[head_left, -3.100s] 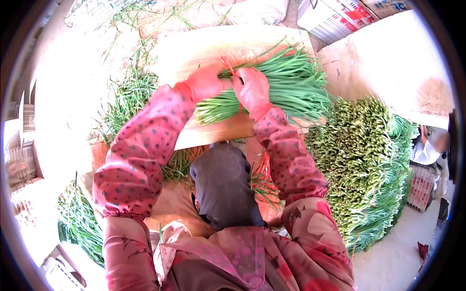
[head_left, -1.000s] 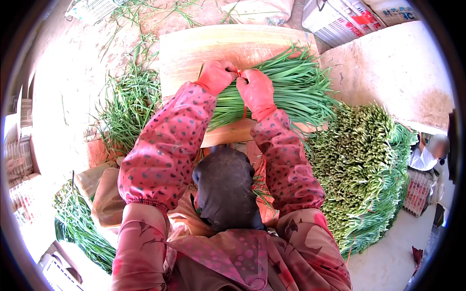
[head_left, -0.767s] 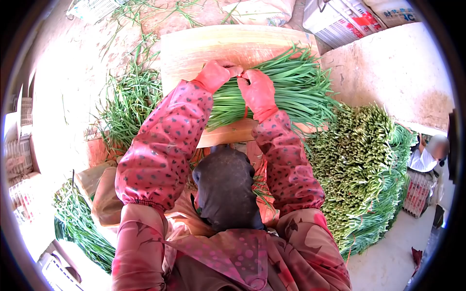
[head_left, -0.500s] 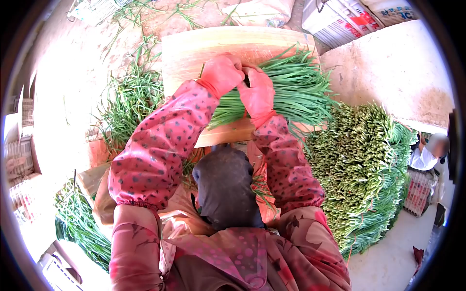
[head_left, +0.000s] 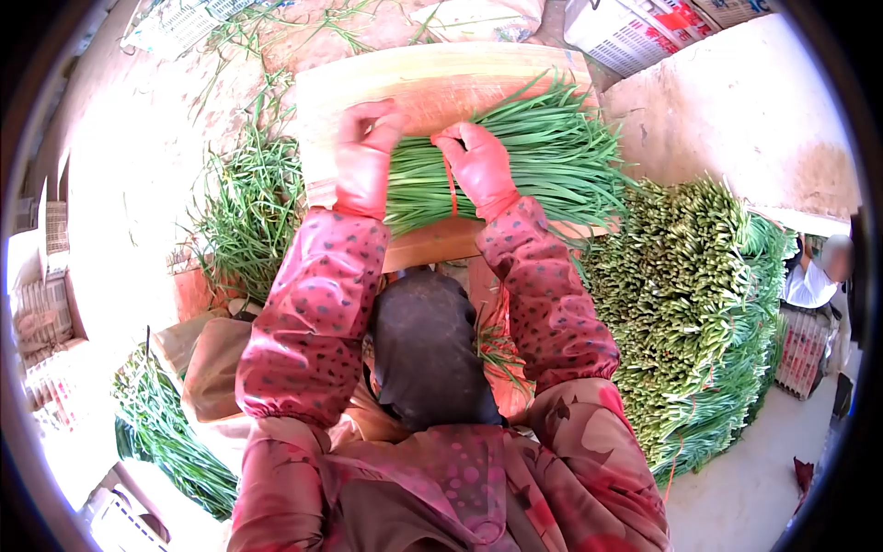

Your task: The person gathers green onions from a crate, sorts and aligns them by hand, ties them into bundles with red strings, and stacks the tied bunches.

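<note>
A bundle of long green stalks (head_left: 552, 156) lies across a wooden board (head_left: 405, 83), with a red band (head_left: 452, 191) around it. My right hand (head_left: 480, 167), in a pink glove, pinches the band at the bundle's upper edge. My left hand (head_left: 366, 152), also gloved, is raised beside the bundle's left end, apart from my right hand. Its fingers are curled together and slightly blurred; whatever they may hold is too small to make out.
Stacked green bundles (head_left: 671, 304) stand at the right, cut ends showing. Loose stalks (head_left: 248, 198) lie left of the board, more (head_left: 170, 432) at the lower left. White crates (head_left: 635, 37) stand at the upper right. Another person (head_left: 814, 276) is at the far right.
My left hand has moved left, away from my right hand, after both were together at the band. My right hand stays at the band, slightly further left. The view has shifted a little.
</note>
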The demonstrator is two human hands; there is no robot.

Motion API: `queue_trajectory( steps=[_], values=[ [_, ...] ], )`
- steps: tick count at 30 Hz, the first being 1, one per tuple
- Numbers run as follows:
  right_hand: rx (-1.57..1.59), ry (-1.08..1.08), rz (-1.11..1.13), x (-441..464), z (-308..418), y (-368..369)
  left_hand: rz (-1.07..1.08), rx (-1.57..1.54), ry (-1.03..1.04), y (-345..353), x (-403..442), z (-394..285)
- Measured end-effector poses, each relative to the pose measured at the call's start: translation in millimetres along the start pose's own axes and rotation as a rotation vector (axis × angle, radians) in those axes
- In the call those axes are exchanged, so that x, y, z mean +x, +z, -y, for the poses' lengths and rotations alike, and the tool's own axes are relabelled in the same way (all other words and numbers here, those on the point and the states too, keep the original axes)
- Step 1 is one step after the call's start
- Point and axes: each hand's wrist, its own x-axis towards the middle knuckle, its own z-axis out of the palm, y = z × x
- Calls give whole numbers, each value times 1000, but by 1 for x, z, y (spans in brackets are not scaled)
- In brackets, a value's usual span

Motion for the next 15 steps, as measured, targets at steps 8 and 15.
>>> queue_trajectory(
  steps=[8,15],
  values=[
    [470,103,93,-10,29,-26,555,1760,678,-1,-6,25],
    [974,315,-42,-140,35,-56,770,1913,291,11,1,8]
  ],
)
